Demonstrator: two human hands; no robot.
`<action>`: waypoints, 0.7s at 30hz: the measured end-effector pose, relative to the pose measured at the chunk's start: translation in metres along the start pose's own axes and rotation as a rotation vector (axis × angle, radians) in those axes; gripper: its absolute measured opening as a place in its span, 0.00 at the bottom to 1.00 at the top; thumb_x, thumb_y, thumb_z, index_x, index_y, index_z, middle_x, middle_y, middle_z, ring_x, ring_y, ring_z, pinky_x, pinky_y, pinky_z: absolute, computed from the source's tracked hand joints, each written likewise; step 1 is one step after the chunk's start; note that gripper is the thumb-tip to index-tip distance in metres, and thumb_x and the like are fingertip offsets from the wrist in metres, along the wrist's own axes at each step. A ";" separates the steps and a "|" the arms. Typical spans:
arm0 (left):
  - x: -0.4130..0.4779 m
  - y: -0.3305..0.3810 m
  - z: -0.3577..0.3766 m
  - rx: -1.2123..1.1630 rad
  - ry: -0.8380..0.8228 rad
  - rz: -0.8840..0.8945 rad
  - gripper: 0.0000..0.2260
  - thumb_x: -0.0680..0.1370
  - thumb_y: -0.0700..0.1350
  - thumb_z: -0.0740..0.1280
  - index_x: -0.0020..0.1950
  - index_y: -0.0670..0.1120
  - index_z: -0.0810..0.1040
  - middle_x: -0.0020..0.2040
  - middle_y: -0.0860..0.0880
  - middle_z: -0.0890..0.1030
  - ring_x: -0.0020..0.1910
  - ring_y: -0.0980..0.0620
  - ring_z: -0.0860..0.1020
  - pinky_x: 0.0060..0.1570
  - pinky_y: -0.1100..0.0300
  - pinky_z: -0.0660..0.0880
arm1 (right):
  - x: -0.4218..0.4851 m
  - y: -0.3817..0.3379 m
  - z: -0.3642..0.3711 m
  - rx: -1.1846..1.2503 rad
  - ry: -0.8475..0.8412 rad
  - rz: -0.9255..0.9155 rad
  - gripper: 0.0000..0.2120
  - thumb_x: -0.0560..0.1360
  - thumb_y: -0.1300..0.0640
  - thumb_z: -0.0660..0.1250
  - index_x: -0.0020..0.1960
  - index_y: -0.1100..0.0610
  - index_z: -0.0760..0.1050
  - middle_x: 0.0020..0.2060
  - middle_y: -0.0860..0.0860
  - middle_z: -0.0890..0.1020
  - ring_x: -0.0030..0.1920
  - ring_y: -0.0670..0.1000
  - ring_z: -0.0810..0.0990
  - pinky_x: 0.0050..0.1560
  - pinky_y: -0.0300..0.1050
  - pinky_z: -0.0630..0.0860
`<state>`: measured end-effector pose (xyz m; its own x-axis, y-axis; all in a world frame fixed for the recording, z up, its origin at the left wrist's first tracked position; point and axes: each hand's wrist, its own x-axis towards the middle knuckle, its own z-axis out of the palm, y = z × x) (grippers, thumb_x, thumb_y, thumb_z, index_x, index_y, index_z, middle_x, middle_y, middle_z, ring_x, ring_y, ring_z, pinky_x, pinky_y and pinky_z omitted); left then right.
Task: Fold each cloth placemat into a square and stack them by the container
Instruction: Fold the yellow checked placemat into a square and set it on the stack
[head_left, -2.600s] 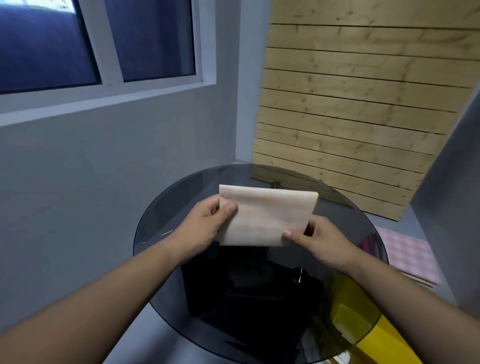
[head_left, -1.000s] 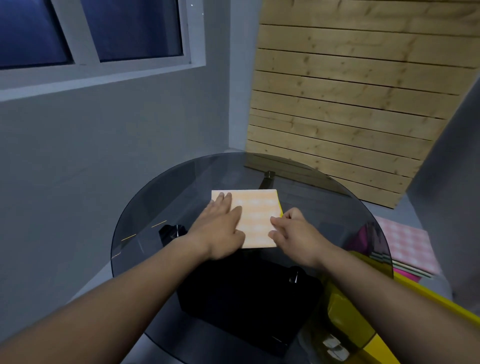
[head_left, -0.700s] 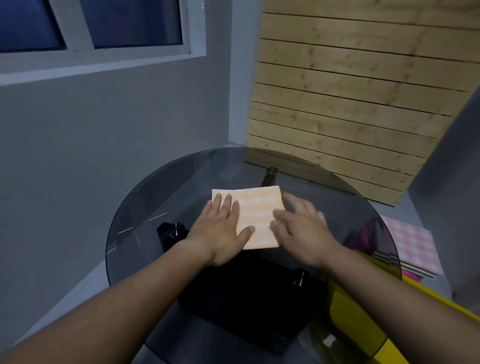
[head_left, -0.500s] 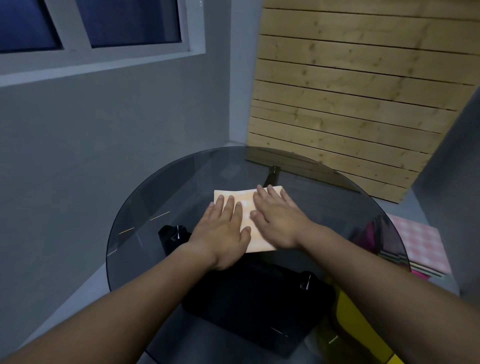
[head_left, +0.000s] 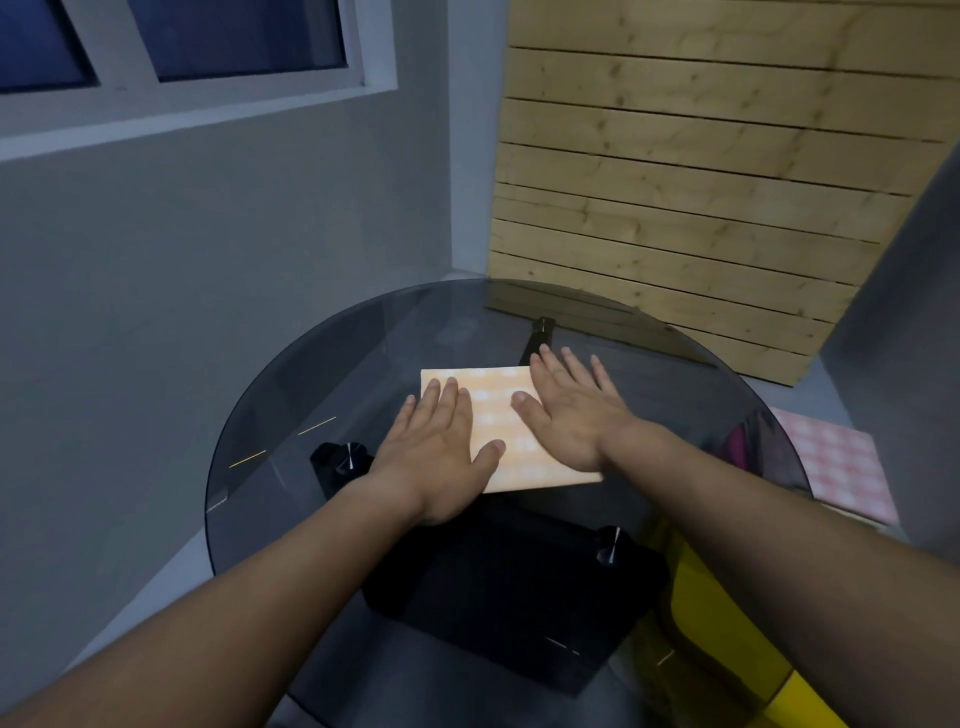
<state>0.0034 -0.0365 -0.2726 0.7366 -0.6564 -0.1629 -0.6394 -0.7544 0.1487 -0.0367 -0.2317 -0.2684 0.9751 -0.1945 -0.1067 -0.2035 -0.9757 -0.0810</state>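
A folded orange checked placemat (head_left: 498, 415) lies flat near the middle of the round dark glass table (head_left: 322, 374). My left hand (head_left: 441, 447) rests palm down on its left part, fingers spread. On its right part lies my right hand (head_left: 571, 410), also flat with fingers apart, fingertips reaching past the far edge. Neither hand grips the cloth. At the right, below the table's level, sits a stack of folded placemats (head_left: 831, 457) with a pink checked one on top. A yellow container (head_left: 727, 634) shows through the glass at the lower right.
A black table base (head_left: 509, 587) shows under the glass. A grey wall with a window stands to the left, and a wooden slat panel (head_left: 701, 182) leans behind the table. Bare glass surrounds the placemat.
The placemat went from held in the air to lying on the glass. My right hand slid from its right edge onto the cloth and flattened; my left hand stayed pressed on the left side.
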 end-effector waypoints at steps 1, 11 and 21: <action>0.000 0.001 0.000 -0.003 0.001 -0.001 0.35 0.82 0.63 0.43 0.81 0.43 0.38 0.81 0.45 0.37 0.79 0.49 0.34 0.78 0.48 0.38 | -0.003 0.004 -0.001 0.005 0.008 0.005 0.35 0.79 0.35 0.34 0.80 0.52 0.38 0.80 0.47 0.39 0.78 0.50 0.34 0.77 0.56 0.34; -0.015 0.001 -0.023 -0.497 0.292 -0.151 0.29 0.77 0.53 0.68 0.74 0.46 0.64 0.77 0.44 0.61 0.77 0.44 0.56 0.72 0.49 0.60 | -0.044 0.013 -0.030 0.796 0.269 0.251 0.25 0.80 0.48 0.63 0.74 0.56 0.65 0.68 0.55 0.74 0.66 0.54 0.73 0.62 0.44 0.69; -0.014 0.006 -0.054 -0.683 0.101 -0.485 0.29 0.64 0.52 0.81 0.59 0.42 0.74 0.54 0.45 0.80 0.53 0.44 0.80 0.52 0.49 0.80 | -0.061 -0.005 -0.051 1.020 0.046 0.439 0.09 0.75 0.63 0.70 0.39 0.58 0.72 0.40 0.56 0.80 0.37 0.53 0.79 0.38 0.46 0.78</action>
<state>0.0013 -0.0311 -0.2167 0.9319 -0.2328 -0.2781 0.0029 -0.7620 0.6476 -0.0909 -0.2199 -0.2108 0.7987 -0.5268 -0.2909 -0.4885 -0.2853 -0.8246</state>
